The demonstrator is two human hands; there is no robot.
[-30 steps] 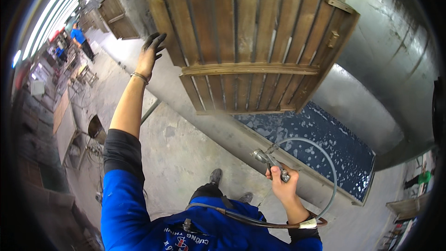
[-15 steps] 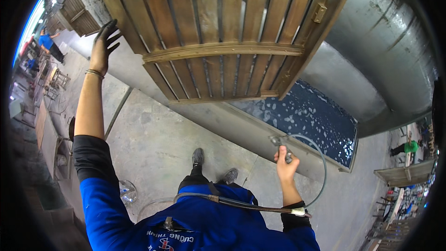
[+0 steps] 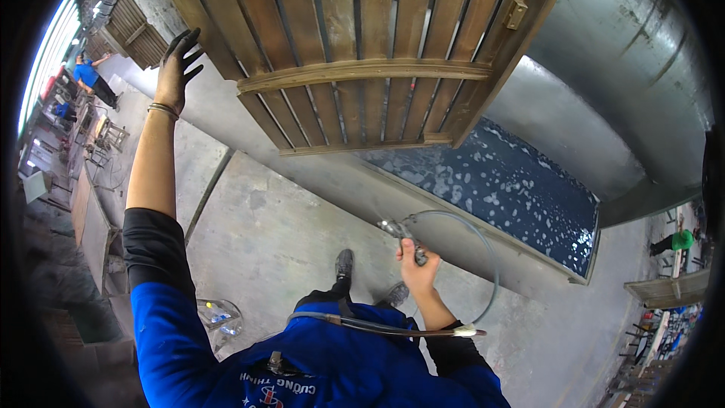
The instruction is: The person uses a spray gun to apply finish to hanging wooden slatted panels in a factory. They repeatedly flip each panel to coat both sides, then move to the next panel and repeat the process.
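Note:
A brown slatted wooden panel (image 3: 340,30) with a curved crossbar hangs or stands in front of me, above a water trough. At its left edge my left hand (image 3: 177,72) is raised with fingers spread, their skin or covering dark. Whether the fingertips touch the wood I cannot tell. My right hand (image 3: 420,268) is wrapped round the grip of a metal spray gun (image 3: 394,229), low and to the right, below the panel. The gun's nozzle end points up and left. From it a thin grey hose (image 3: 495,268) loops right and back to my forearm.
Dark water with foam fills the trough (image 3: 483,227) beneath the panel, with a curved metal wall (image 3: 619,68) behind. A clear container (image 3: 219,317) stands on the floor by my left side. A person in blue (image 3: 89,75) is far left; another in green (image 3: 680,240) is far right.
My right hand has swung left with the spray gun, and the hose loop has followed. My left hand stays by the panel's left edge. The view has shifted slightly.

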